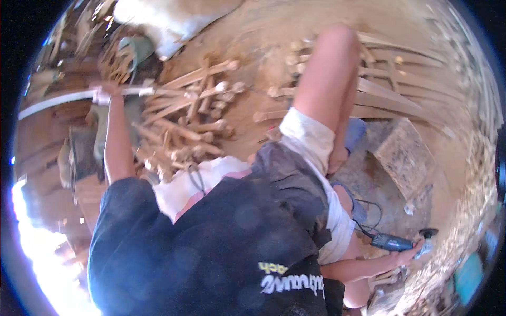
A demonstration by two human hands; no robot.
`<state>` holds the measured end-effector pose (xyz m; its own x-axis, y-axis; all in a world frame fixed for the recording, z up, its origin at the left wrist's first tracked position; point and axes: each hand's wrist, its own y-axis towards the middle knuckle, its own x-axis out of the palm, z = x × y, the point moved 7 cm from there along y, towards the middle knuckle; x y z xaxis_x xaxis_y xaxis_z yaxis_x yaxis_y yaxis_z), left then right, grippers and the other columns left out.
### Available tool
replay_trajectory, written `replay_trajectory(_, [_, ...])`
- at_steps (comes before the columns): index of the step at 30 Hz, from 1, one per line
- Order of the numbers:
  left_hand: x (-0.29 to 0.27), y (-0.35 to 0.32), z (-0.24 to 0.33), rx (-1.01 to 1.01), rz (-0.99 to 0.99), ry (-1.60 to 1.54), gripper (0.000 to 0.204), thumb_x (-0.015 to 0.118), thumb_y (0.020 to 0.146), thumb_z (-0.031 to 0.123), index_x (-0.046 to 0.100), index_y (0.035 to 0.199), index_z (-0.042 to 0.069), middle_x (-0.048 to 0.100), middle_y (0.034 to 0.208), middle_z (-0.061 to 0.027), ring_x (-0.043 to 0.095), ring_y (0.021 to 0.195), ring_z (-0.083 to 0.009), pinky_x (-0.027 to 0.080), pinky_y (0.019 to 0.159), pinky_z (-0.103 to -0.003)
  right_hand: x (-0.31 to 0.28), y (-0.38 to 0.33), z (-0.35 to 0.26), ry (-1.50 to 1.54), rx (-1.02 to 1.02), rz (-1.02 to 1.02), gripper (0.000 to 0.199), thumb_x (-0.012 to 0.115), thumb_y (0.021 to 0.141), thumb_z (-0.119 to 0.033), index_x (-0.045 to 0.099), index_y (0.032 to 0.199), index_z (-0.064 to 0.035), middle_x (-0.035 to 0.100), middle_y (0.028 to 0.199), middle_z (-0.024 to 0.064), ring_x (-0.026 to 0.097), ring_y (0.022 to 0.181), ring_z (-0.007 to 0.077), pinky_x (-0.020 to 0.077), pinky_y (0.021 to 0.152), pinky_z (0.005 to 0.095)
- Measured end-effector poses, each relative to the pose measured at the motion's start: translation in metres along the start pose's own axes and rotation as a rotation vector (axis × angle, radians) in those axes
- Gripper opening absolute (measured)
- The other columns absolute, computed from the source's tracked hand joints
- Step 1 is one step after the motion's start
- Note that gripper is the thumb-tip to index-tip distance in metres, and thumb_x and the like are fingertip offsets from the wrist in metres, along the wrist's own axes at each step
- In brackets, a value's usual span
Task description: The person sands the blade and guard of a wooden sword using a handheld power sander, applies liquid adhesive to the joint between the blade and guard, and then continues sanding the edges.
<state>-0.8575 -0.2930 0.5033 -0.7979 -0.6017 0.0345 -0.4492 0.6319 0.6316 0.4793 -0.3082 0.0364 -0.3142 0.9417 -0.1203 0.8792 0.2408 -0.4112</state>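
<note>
Out to the left, my left hand [107, 88] is closed around a long pale pole [58, 100]; the fingers are smeared by motion. Beside it lies a heap of turned wooden pieces [197, 110] with rounded ends. At the lower right, my right hand [408, 256] grips the head end of an angle grinder [391, 243]. The grinder's dark round disc [428, 232] stands out past my fingers, and its black cord [373, 210] loops back toward my foot.
More long wooden pieces [406, 79] lie beyond my bent knee. A worn wooden block [403, 158] sits on the ground to the right, with wood shavings [448, 247] further out. At the upper left are a green bucket [138, 50] and a large white sack [174, 18].
</note>
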Motion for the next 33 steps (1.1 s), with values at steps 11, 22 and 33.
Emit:
replay_trajectory(11, [-0.020, -0.150, 0.169, -0.256, -0.971, -0.786, 0.087, 0.075, 0.091, 0.059, 0.054, 0.161, 0.011, 0.054, 0.161, -0.0209, 0.064, 0.134, -0.0342, 0.056, 0.101, -0.057, -0.047, -0.032, -0.071, -0.040, -0.158, 0.183, 0.036, 0.090, 0.092, -0.030, 0.063, 0.088, -0.0067, 0.058, 0.081, 0.0019, 0.059, 0.062, 0.0180, 0.0577, 0.055, 0.0376])
replay_trajectory(22, [-0.593, -0.103, 0.286, 0.703, -0.172, -2.323, 0.033, 0.074, 0.101, 0.028, 0.079, 0.126, 0.006, 0.077, 0.129, -0.0144, 0.072, 0.119, -0.0311, 0.053, 0.107, -0.044, -0.063, -0.044, -0.091, 0.031, -0.264, 0.176, 0.029, 0.085, 0.096, -0.026, 0.064, 0.098, -0.0058, 0.061, 0.079, 0.0049, 0.065, 0.061, 0.0215, 0.0597, 0.055, 0.0385])
replay_trajectory(33, [-0.809, -0.393, 0.476, 1.528, -0.007, -1.270, 0.025, 0.074, 0.076, 0.032, 0.083, 0.089, 0.013, 0.082, 0.100, -0.0162, 0.080, 0.098, -0.0332, 0.063, 0.078, -0.041, -0.037, -0.041, -0.036, 0.283, 0.002, 0.057, 0.026, 0.082, 0.098, -0.025, 0.067, 0.111, -0.0080, 0.060, 0.082, 0.0017, 0.063, 0.061, 0.0194, 0.0606, 0.057, 0.0384])
